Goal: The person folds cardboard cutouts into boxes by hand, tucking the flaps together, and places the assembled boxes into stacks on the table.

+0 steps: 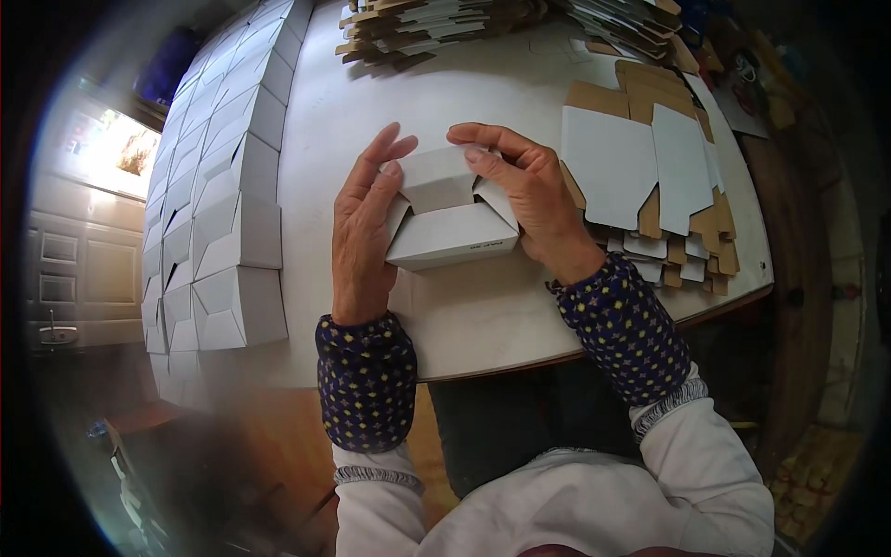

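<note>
A small white cardboard box [453, 230] sits between my two hands near the front of the white table. Its bottom flaps are folded inward and interlocked at the middle, while a far panel rises at a slant. My left hand [368, 223] grips the box's left side, the thumb on its upper edge and the fingertips beyond it. On the opposite side my right hand [534, 190] holds the box, thumb pressed on the far panel's corner and index finger curled above it. Both palms lie against the side walls.
Finished white boxes [223, 223] stand stacked in rows along the table's left edge. Flat unfolded cartons [608, 158], white with brown insides, lie piled at the right. More flat cartons [436, 28] are heaped at the back. The white table [325, 93] has a curved front edge.
</note>
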A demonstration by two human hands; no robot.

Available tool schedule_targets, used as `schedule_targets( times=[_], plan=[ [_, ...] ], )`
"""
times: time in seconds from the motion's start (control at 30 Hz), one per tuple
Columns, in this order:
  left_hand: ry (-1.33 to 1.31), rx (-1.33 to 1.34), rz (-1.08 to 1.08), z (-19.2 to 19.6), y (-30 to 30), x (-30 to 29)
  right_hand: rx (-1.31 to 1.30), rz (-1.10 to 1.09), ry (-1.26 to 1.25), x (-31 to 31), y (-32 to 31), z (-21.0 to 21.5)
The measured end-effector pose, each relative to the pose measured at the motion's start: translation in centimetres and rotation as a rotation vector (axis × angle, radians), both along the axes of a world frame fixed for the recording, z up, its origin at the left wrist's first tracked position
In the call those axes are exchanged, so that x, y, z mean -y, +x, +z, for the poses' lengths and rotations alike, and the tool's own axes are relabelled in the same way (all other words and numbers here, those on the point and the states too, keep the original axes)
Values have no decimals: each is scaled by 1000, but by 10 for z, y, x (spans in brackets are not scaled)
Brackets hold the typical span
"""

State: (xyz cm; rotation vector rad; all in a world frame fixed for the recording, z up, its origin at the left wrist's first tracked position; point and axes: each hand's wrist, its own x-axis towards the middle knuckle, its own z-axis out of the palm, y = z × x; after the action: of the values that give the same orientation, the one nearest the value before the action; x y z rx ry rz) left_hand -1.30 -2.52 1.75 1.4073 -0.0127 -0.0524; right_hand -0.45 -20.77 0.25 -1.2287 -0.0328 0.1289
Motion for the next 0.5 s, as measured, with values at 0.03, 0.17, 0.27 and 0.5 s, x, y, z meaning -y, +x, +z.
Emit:
schedule_targets(
  times=[0.03,0.17,0.27,0.5],
  plan=[
    [-26,-16,8,0,0,0,-31,36,12,2,1,-1],
    [119,-12,-43,-8,6,-9,56,59,-271,5,3,6],
    [144,14,-54,-8,4,-7,117,42,-306,2,3,2],
    [336,377,1,-25,3,-12,29,-9,104,-7,5,-6]
  ],
)
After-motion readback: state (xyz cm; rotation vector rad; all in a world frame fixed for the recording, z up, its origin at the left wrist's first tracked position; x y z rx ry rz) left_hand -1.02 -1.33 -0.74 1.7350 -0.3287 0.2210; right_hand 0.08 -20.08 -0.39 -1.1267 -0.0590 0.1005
